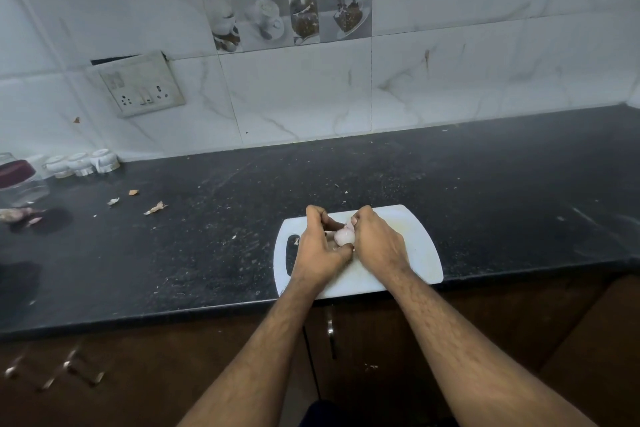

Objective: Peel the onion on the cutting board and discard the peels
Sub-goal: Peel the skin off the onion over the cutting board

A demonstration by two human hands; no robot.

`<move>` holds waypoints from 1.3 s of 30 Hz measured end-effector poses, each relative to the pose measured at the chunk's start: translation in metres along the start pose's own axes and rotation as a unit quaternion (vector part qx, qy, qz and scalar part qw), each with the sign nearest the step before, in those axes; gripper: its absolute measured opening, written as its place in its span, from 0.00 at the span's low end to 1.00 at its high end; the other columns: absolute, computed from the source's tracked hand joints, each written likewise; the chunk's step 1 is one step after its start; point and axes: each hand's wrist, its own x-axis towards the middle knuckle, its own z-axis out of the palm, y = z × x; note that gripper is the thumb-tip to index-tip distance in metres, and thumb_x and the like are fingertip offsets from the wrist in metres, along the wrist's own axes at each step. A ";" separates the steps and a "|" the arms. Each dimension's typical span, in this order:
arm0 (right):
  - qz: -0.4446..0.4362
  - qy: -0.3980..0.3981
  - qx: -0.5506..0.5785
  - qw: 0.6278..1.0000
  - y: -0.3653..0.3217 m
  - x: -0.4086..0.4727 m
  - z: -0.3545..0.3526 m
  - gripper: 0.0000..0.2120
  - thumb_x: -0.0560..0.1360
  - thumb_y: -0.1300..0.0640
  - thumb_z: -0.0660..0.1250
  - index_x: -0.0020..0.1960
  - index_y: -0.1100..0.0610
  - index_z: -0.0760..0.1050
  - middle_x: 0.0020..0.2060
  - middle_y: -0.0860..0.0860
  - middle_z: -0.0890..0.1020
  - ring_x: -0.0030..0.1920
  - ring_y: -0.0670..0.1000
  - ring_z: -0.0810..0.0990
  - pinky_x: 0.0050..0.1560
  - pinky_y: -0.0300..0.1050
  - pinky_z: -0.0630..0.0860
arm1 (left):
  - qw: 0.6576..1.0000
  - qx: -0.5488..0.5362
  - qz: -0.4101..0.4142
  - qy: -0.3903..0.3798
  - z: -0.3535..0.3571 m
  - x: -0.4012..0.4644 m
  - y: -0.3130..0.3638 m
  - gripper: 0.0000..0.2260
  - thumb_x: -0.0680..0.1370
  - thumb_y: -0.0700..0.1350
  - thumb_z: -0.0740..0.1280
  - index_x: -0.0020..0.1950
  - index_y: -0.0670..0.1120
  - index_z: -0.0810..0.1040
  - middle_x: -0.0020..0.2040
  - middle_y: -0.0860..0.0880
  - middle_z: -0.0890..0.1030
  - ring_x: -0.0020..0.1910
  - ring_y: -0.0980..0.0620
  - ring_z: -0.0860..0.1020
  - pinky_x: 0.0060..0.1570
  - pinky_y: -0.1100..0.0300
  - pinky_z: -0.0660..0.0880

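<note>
A small pale pink onion is held just above the white cutting board at the counter's front edge. My left hand cups the onion from the left, fingers curled around it. My right hand closes on it from the right, its fingertips pinching a thin strip of peel at the onion's top. Most of the onion is hidden between the two hands.
Loose peel scraps lie on the black counter to the left. Farther left are a pile of peels, a glass jar and small white cups. A socket plate is on the tiled wall.
</note>
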 end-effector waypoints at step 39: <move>-0.095 -0.037 0.227 0.968 0.020 0.003 0.003 0.12 0.82 0.56 0.63 0.61 0.43 0.77 0.56 0.42 0.80 0.56 0.43 0.79 0.59 0.47 0.78 | 0.995 -0.086 -0.025 0.042 0.000 0.006 -0.015 0.09 0.75 0.39 0.77 0.48 0.52 0.82 0.48 0.51 0.86 0.50 0.54 0.85 0.54 0.59 0.81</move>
